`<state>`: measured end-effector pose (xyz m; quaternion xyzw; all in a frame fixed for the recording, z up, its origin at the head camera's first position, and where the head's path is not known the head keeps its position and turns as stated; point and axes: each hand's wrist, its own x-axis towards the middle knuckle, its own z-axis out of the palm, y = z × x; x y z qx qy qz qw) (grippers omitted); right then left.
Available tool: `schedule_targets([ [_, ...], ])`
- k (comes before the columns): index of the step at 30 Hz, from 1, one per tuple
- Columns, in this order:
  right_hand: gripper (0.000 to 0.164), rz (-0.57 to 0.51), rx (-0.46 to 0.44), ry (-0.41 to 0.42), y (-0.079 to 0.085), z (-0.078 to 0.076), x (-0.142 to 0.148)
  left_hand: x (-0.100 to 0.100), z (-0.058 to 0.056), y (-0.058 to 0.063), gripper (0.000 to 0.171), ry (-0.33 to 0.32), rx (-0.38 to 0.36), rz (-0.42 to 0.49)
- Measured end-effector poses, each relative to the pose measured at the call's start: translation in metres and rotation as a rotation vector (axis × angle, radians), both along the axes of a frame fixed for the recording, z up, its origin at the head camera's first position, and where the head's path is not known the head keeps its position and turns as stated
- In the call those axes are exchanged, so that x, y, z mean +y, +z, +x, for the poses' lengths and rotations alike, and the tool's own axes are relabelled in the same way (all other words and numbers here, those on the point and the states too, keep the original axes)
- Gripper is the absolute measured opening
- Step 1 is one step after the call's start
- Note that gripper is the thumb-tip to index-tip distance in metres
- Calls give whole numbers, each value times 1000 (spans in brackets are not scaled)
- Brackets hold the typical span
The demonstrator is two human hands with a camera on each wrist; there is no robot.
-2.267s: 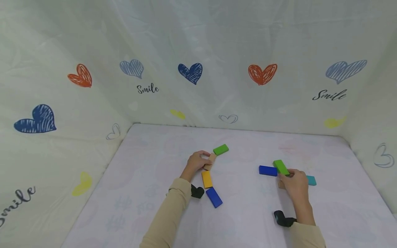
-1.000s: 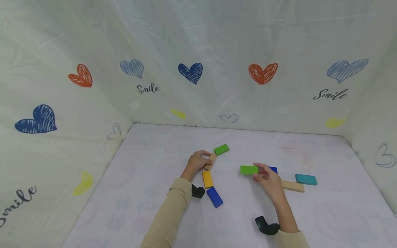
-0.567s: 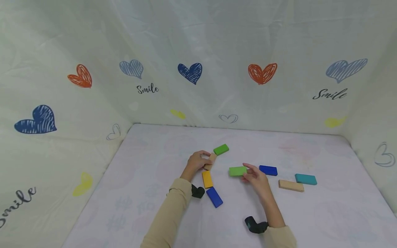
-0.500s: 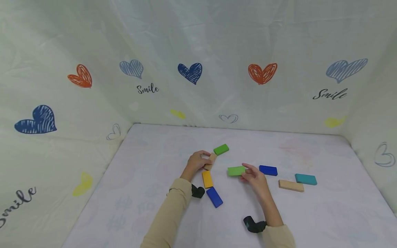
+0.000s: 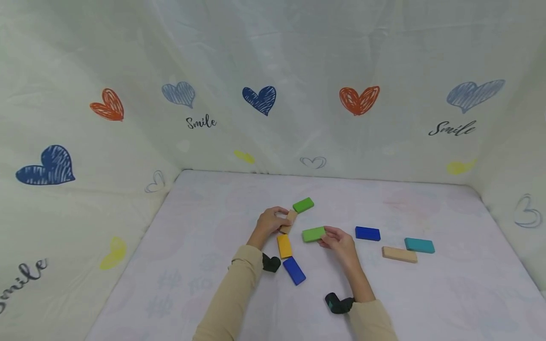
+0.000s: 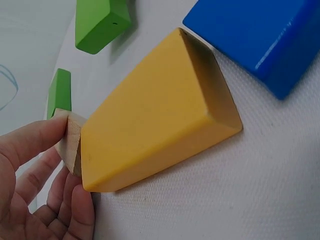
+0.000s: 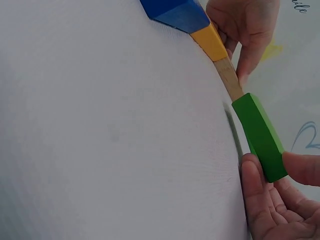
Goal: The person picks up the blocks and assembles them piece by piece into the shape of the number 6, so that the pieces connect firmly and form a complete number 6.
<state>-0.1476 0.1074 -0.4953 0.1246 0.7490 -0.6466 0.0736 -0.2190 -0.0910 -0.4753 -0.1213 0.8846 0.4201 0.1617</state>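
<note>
My left hand grips a plain wooden block between thumb and fingers on the white tabletop. Beyond that block lies a green block, end to end with it; on the near side a yellow block and then a blue block carry on the bent row. My right hand pinches a second green block by its right end, just right of the row. In the right wrist view this green block is held above the cloth, with its shadow beside it.
Farther right on the table lie another blue block, a plain wooden block and a teal block, the last two close together. A white cloth wall printed with hearts rises behind the table's back edge.
My right hand has lifted the green block off the right-hand group and carried it left, turning it sideways, close to the row. The left hand stays on its wooden block.
</note>
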Motion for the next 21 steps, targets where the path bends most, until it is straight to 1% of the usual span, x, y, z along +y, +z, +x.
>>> schedule_targets([
  [7, 35, -31, 8, 11, 0, -5, -3, -1, 1, 1, 33, -2, 8, 9],
  [11, 34, -31, 14, 27, -1, -10, -9, -1, 3, 1, 33, -2, 11, 12],
  [15, 33, -8, 15, 45, -2, -14, -16, -1, 3, 1, 33, -2, 20, 10],
  [21, 32, 88, 16, 75, -2, -18, -23, -2, 2, 1, 32, -4, 25, 26],
])
